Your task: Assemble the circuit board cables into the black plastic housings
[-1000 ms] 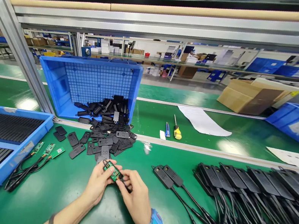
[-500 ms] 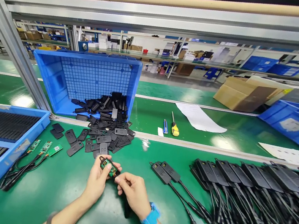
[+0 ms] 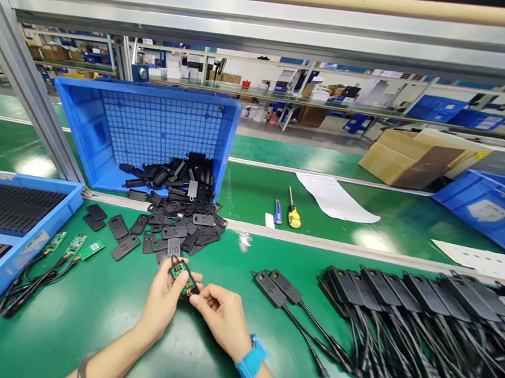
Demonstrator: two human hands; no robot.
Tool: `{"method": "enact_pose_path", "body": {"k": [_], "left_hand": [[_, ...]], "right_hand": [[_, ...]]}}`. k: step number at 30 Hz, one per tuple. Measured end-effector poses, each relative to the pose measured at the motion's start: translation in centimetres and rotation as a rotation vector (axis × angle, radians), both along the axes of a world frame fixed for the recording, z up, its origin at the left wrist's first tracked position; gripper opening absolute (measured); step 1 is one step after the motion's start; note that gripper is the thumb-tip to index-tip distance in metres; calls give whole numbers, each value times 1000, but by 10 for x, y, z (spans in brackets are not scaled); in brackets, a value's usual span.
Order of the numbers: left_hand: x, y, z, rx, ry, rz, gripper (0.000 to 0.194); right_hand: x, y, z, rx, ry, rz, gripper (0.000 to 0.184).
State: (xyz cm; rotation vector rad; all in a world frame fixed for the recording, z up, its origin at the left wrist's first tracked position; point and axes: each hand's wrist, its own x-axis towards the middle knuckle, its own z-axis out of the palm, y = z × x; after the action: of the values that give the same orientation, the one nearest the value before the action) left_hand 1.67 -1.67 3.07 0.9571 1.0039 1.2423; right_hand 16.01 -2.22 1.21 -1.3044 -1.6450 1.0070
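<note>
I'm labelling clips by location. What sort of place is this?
Most likely an electronics assembly workshop: the left hand holds a cased green circuit board, many cabled black units lie side by side on the right, and black casing parts lie in and before a blue crate.

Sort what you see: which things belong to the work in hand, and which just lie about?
Likely belong: held circuit board; loose green boards; black casing pieces; black cabled units.

Probably just lying about: yellow screwdriver; blue cutter; white sheet; cardboard box.
</note>
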Motion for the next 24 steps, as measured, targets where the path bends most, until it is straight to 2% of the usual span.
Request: {"method": "enact_pose_path", "body": {"k": [4,7,10,15,20,24], "left_hand": [[-2,5,-3,-82,111,-157,38],[-1,4,-14,-44,308,-256,30],[0,2,-25,17,456,-280,25],[-2,2,-28,106,563,-302,16],[-2,1,-24,112,605,-306,12],[-2,1,-24,117,619,-290,14]], "right_hand": [[5,-3,5,292,-90,-16,21],[9,-1,0,503,-222,-6,19],[10,3,-6,627,-355,1,19],[11,5,-7,658,-387,-3,17],[12,4,-5,614,-369,-2,21],[11,3,-6,668,-387,-14,22]]}}
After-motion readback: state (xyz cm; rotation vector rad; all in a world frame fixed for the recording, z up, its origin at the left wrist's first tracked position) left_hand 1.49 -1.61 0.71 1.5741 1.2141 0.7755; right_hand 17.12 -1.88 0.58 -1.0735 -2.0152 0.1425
